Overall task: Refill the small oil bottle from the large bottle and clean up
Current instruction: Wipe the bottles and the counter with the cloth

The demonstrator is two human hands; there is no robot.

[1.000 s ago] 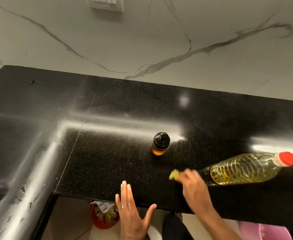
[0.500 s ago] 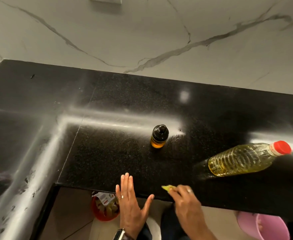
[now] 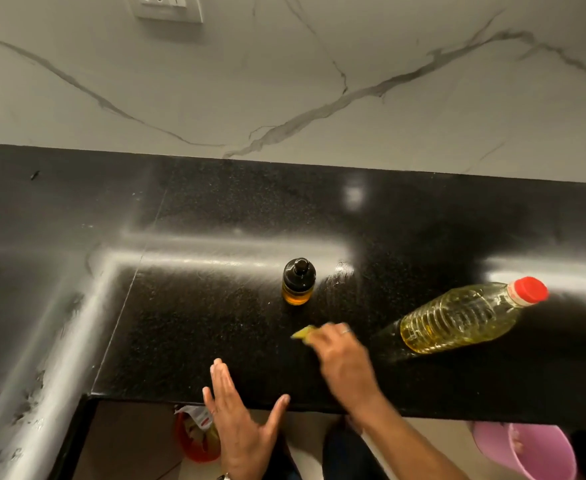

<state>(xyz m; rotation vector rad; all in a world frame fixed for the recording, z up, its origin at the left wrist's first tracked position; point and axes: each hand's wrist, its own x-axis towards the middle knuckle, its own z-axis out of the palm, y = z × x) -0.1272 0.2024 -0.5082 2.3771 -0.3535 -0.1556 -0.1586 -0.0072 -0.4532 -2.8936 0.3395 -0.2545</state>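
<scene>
The small oil bottle, amber with a black cap, stands upright in the middle of the black counter. The large clear bottle of yellow oil with a red cap stands to its right. My right hand presses a yellow cloth or sponge onto the counter just in front of the small bottle; most of the cloth is hidden under the fingers. My left hand is flat with its fingers apart at the counter's front edge and holds nothing.
A marble wall with a socket plate rises behind the counter. On the floor below the edge stand a red bin with rubbish and a pink bucket. The counter turns a corner at the left.
My right hand drew the cloth back to the counter's front edge, then pushed it forward again toward the small bottle. My left hand stayed at the edge.
</scene>
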